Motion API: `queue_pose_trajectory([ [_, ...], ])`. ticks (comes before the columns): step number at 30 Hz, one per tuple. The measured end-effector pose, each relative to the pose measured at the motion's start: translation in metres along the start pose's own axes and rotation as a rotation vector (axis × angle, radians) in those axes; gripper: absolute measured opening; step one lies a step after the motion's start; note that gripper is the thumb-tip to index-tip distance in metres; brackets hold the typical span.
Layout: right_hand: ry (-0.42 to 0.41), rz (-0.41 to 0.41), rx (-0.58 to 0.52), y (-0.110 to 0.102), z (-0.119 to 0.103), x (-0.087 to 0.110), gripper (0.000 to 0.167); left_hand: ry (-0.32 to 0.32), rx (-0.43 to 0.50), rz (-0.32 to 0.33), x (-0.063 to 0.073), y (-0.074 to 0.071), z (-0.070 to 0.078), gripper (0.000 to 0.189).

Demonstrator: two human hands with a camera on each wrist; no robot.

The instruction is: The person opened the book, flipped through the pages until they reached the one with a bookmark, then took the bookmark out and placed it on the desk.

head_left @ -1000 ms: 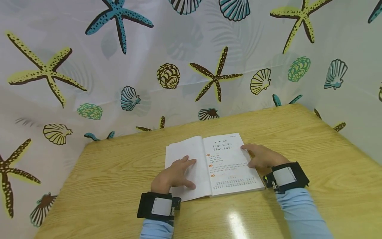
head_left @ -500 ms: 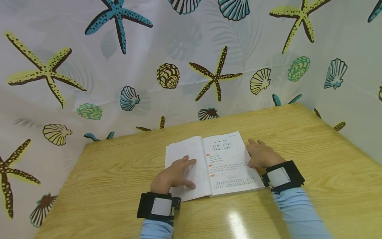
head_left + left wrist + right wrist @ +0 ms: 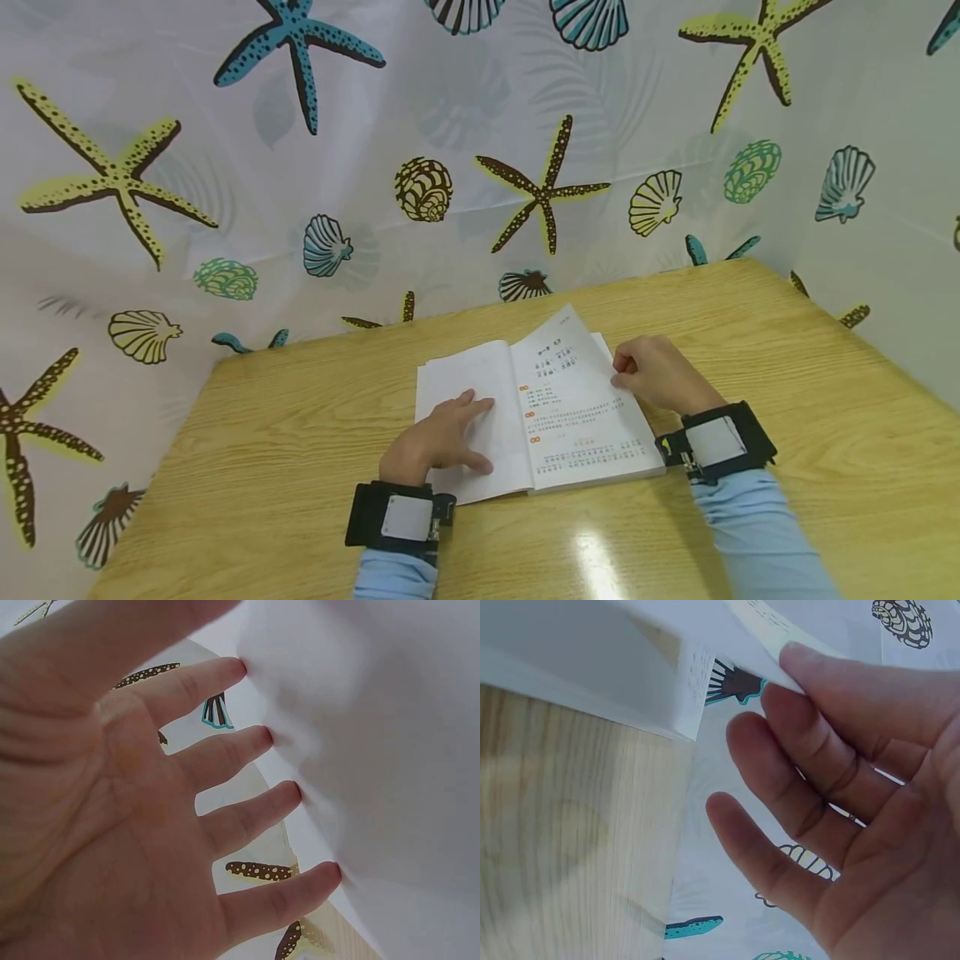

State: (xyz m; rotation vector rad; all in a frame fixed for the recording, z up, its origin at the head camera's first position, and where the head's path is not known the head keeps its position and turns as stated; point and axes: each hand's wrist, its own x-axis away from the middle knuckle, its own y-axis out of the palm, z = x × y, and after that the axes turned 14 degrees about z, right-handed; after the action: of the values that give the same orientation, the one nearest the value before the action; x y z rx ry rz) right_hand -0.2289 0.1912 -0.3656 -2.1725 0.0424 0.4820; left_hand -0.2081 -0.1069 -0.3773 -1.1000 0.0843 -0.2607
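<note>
An open book (image 3: 480,367) lies on the wooden table, its left page blank and its right side printed with text and small orange marks. My left hand (image 3: 438,437) rests on the blank page with fingers spread; in the left wrist view the fingertips (image 3: 322,877) press the white paper. At the book's right edge, my right hand (image 3: 660,375) pinches the printed page (image 3: 566,367) between thumb and index finger. That page is raised and bowed, its top corner lifted off the pages beneath. The right wrist view shows the page's edge held at the thumb (image 3: 810,667).
The wooden table (image 3: 300,433) extends around the book on every side. Behind it and to the right hangs a white cloth (image 3: 450,100) printed with starfish and shells. Each wrist wears a black strap (image 3: 720,442) with a white plate.
My right hand first slid a little along the book's right edge, then took hold of the printed page and lifted its upper corner. The left hand stayed in place.
</note>
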Motion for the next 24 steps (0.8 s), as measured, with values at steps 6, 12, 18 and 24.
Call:
queue_pose_trajectory([
  [6,0.008,0.005,-0.002,-0.001,0.000,0.000,0.010,-0.003,0.006,-0.003,-0.001,0.000,0.000,0.087],
  [12,-0.024,-0.072,-0.109,-0.006,-0.001,-0.002,0.015,0.004,0.006,-0.005,-0.001,0.000,0.000,0.086],
  [18,0.000,-0.363,-0.402,-0.007,-0.011,-0.001,0.046,0.006,0.019,-0.011,-0.001,0.000,-0.001,0.086],
  [24,-0.120,-0.502,-0.315,0.017,-0.033,0.000,0.057,0.008,0.022,-0.024,0.000,-0.003,-0.001,0.086],
])
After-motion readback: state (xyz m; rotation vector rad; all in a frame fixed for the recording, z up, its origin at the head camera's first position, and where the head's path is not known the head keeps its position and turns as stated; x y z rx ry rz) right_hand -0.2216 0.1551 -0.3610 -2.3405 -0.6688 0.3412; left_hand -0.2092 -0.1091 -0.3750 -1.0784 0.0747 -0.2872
